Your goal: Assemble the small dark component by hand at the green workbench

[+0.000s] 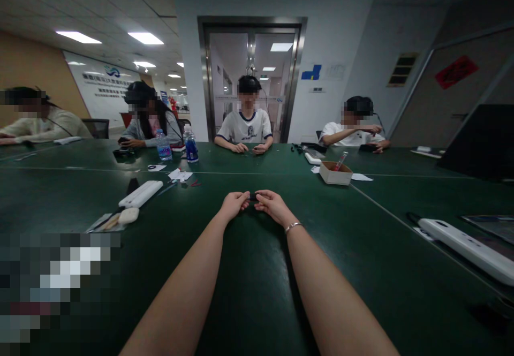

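Observation:
Both my arms stretch forward over the dark green table [257,292]. My left hand [234,204] and my right hand [270,203] meet at the fingertips and together pinch a small black object [252,197] just above the tabletop. The object is mostly hidden by my fingers, so its shape is unclear. A thin bracelet sits on my right wrist.
A white oblong case [141,193] and small tools lie to the left, another white case [468,246] to the right. A small cardboard box [335,173], paper scraps and two water bottles [191,146] stand farther off. Several people sit around the far side.

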A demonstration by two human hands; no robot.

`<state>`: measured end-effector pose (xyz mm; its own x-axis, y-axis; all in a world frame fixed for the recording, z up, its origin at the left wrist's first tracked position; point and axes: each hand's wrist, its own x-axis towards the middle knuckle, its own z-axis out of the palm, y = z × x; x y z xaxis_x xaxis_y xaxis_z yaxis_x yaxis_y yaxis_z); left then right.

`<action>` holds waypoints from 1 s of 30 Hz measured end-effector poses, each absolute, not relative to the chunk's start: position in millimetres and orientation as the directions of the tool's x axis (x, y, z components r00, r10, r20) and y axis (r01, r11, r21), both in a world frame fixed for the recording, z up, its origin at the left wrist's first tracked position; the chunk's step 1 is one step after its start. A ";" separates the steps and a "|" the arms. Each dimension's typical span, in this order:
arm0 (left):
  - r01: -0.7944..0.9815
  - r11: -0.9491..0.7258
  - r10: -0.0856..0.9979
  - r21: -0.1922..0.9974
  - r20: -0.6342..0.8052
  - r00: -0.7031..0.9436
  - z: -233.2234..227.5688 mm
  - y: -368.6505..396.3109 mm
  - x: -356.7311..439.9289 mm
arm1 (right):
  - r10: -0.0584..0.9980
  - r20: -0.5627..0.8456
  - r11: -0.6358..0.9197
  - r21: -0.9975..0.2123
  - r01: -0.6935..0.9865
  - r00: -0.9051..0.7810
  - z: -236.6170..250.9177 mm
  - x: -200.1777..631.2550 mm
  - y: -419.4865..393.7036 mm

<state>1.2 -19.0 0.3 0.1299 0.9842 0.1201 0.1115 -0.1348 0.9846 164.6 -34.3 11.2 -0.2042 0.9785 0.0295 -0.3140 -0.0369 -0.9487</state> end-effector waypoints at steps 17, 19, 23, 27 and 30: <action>0.227 -0.133 0.990 0.965 0.118 0.080 4.9 -25.7 1.5 | 0.958 0.064 -0.029 -0.948 -0.317 -0.280 10.4 166.9 -33.7; 0.253 -0.132 0.991 0.958 0.120 0.065 4.8 -26.0 1.4 | 0.956 0.067 -0.029 -0.947 -0.320 -0.285 10.5 166.8 -33.9; 0.279 -0.166 0.986 0.946 0.156 0.056 2.9 -24.9 1.3 | 0.957 0.069 -0.029 -0.944 -0.328 -0.281 9.2 166.3 -32.9; 0.259 -0.188 0.982 0.947 0.179 0.061 -0.1 -22.3 2.2 | 0.965 0.045 -0.041 -0.946 -0.321 -0.258 7.7 166.1 -30.4; 0.231 -0.192 0.981 0.954 0.181 0.069 0.0 -22.1 3.4 | 0.966 0.029 -0.058 -0.945 -0.321 -0.258 8.2 166.4 -29.6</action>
